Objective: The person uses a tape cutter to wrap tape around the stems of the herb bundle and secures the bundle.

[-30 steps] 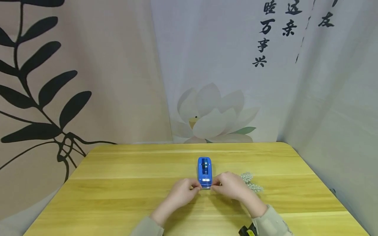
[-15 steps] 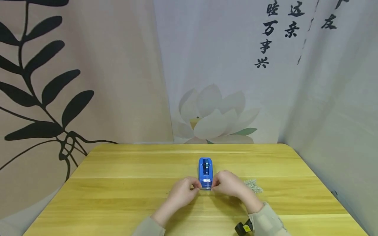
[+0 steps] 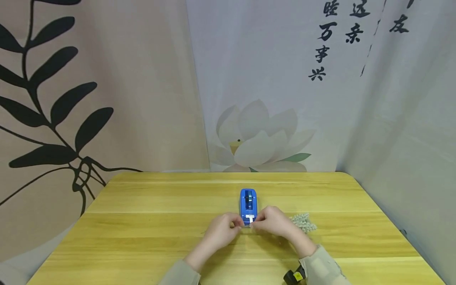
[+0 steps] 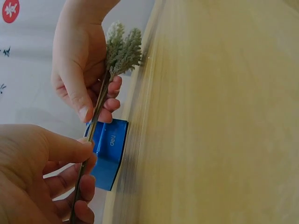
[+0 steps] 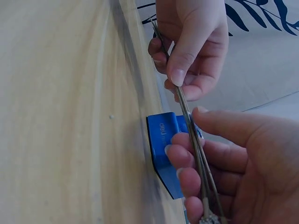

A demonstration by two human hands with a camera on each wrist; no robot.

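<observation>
Stems (image 5: 184, 105) are pinched by left hand (image 3: 222, 230) and held in curled right hand (image 3: 275, 221) nearer the flower heads (image 4: 124, 53), perhaps to keep the bundle straight. They are above the table (image 3: 160, 204), near-edge side of the blue tape dispenser (image 3: 248, 208); side edges lie far, giving hands room.

Reads "deli" on the blue tape dispenser (image 4: 109, 157); on the pale curtain (image 3: 263, 59), shows black "睦万事兴", "远亲" and "友", plus an unclear red seal (image 4: 10, 10).

Pale-green sprigs (image 4: 125, 52) on thin, bunched stems (image 5: 183, 103)
</observation>
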